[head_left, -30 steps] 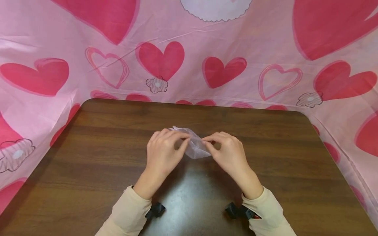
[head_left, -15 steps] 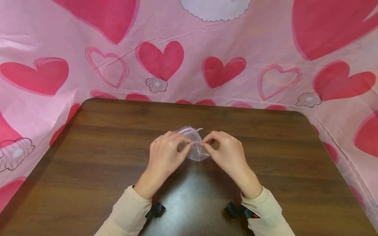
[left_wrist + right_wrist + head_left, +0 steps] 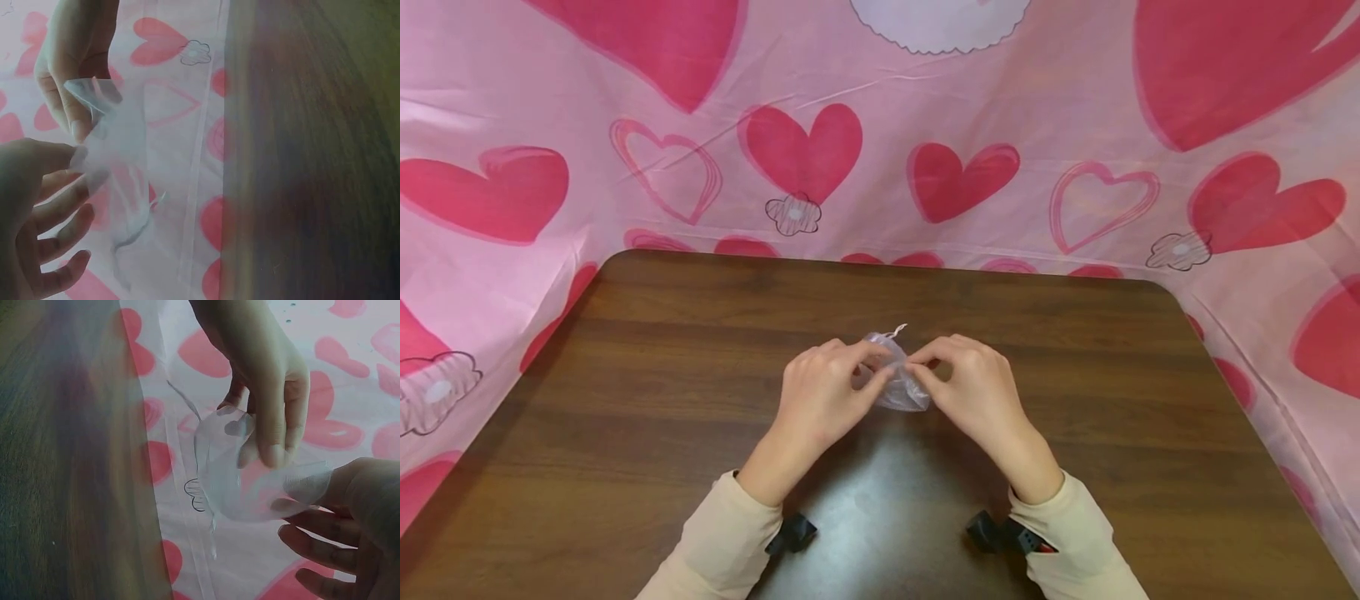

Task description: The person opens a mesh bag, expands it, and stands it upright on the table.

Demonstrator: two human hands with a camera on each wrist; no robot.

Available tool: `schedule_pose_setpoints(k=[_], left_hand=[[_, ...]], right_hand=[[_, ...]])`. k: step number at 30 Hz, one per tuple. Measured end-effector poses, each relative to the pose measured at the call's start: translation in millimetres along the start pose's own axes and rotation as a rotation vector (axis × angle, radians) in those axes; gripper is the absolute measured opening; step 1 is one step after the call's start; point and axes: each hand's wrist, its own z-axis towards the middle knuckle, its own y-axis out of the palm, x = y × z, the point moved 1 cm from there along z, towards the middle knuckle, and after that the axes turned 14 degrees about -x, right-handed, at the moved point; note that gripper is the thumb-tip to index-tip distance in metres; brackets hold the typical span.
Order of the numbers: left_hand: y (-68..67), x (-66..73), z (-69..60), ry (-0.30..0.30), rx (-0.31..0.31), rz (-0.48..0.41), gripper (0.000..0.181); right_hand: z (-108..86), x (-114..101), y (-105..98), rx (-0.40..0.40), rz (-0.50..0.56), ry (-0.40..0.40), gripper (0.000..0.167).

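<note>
A small sheer whitish drawstring pouch [image 3: 904,398] is held up over the table between both hands. My left hand [image 3: 823,390] pinches its cloth between thumb and index finger. From the other side my right hand [image 3: 973,382] pinches the pouch, its fingertips close to the left ones. The thin white cord [image 3: 898,331] sticks out at the far end in the head view. In the left wrist view the pouch [image 3: 128,144] hangs with its cord [image 3: 140,230] dangling below. The right wrist view shows left fingertips behind or within the see-through cloth [image 3: 219,484]; which, I cannot tell.
A dark brown wooden table [image 3: 685,333] lies under the hands. Pink cloth with red hearts [image 3: 962,100] surrounds its back and sides. Each cream sleeve [image 3: 722,533] has a black device [image 3: 793,533] at the wrist.
The pouch has turned in the fingers: its corded end has swung from the left to behind the fingertips. It looks more bunched now. Both hands stay nearly in place, with slight finger shifts.
</note>
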Motion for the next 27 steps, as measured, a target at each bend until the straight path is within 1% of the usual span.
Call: schedule_pose_setpoints(k=[2,4,9,13,16,20,23,25,27], left_hand=[[0.3,0.3,-0.3,0.013,0.005,0.004,0.01],[0.0,0.4,-0.5,0.015,0.025,0.015,0.007],[-2.4,-1.5,-0.9,-0.022,0.073,0.036,0.005],[-3.9,-2.6,-0.7,-0.043,0.073,0.039,0.005],[-4.0,-1.8,0.3,-0.038,0.054,0.033,0.009],[-2.7,0.1,1.2,-0.005,0.03,0.011,0.019],[-2.0,0.6,0.8,0.015,0.041,0.012,0.015],[-2.3,0.2,0.0,0.012,0.06,0.026,0.009],[-2.8,-1.0,-0.8,-0.003,0.072,0.039,0.007]], right_hand=[[0.0,-0.4,0.2,0.008,0.006,-0.008,0.011],[0.2,-0.8,0.8,0.002,0.014,-0.013,0.011],[0.8,-1.7,1.8,-0.054,0.007,0.003,0.014],[0.6,-2.2,1.7,-0.09,-0.005,0.018,0.012],[0.4,-2.2,1.6,-0.08,-0.001,0.018,0.008],[0.0,-2.3,2.0,-0.049,0.011,0.009,0.009],[-0.1,-2.8,2.2,-0.036,0.023,0.0,0.011],[-0.1,-3.1,2.3,-0.03,0.029,-0.007,0.012],[-0.2,-3.6,2.2,-0.03,0.03,-0.012,0.012]])
